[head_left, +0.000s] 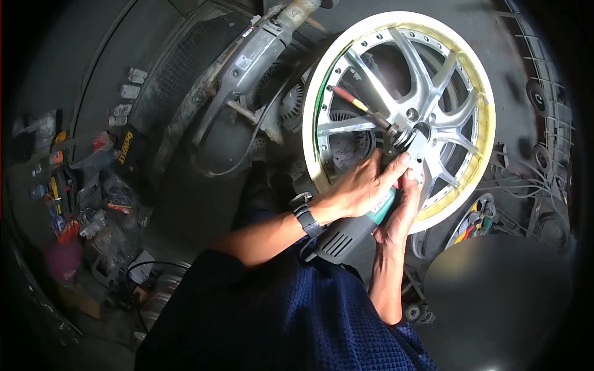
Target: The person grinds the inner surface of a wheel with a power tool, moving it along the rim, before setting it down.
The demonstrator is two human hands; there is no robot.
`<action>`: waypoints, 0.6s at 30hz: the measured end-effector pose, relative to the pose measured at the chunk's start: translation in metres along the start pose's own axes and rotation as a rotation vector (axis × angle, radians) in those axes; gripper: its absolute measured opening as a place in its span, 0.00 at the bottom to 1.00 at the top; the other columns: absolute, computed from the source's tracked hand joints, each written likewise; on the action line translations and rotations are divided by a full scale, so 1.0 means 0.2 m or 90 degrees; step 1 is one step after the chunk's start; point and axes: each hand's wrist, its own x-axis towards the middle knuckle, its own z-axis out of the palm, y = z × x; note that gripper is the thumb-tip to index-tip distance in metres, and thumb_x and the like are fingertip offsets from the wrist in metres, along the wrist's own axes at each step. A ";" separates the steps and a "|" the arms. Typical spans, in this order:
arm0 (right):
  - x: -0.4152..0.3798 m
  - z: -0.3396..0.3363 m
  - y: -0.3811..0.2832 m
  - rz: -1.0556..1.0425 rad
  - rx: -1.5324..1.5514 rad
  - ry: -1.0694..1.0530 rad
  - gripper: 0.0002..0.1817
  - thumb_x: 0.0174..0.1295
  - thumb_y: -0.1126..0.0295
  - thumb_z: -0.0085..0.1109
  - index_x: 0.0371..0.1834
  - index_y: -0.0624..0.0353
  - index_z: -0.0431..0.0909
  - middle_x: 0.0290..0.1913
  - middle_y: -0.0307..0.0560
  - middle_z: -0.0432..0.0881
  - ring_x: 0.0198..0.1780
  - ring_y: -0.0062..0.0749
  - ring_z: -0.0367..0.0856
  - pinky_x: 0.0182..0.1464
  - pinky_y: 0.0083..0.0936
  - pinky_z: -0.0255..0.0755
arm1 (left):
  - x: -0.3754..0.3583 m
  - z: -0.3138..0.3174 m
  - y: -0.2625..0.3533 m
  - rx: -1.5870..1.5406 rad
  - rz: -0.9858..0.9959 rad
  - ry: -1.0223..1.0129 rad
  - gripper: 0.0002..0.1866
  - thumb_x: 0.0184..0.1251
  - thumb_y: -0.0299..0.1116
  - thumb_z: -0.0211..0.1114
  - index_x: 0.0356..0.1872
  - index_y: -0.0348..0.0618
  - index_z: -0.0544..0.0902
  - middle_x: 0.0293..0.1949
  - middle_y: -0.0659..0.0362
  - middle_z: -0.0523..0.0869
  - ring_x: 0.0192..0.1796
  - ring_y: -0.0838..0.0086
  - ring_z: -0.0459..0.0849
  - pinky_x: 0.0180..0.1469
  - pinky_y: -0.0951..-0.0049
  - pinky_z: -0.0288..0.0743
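Observation:
A hand-held grinder (339, 243) with a black vented body and a green and red front section lies along my forearms, pointing up to the right. My left hand (362, 188), wearing a dark wristwatch (306, 217), is closed around its front part. From the other side my right hand (403, 207) grips the same section, thumb near the silver head (419, 147). A dark fitting with a red and yellow rod (352, 101) extends from the head. Behind it stands a spoked alloy wheel (417, 86), its pale yellowish rim overlapped by my hands and the tool in this view.
At the upper left sits a large grey power tool (244, 65) with a cord. Bags and small tools (102, 179) clutter the far left. A dark round surface (498, 297) is at lower right, near cables (526, 179) and a metal rack (535, 55).

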 end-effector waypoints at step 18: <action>0.06 0.10 0.03 -0.019 0.010 0.056 0.39 0.79 0.58 0.60 0.85 0.58 0.53 0.63 0.53 0.81 0.63 0.33 0.80 0.65 0.33 0.76 | 0.09 -0.08 0.06 0.062 -0.022 -0.006 0.43 0.82 0.69 0.48 0.63 0.28 0.77 0.50 0.42 0.87 0.57 0.57 0.86 0.63 0.61 0.76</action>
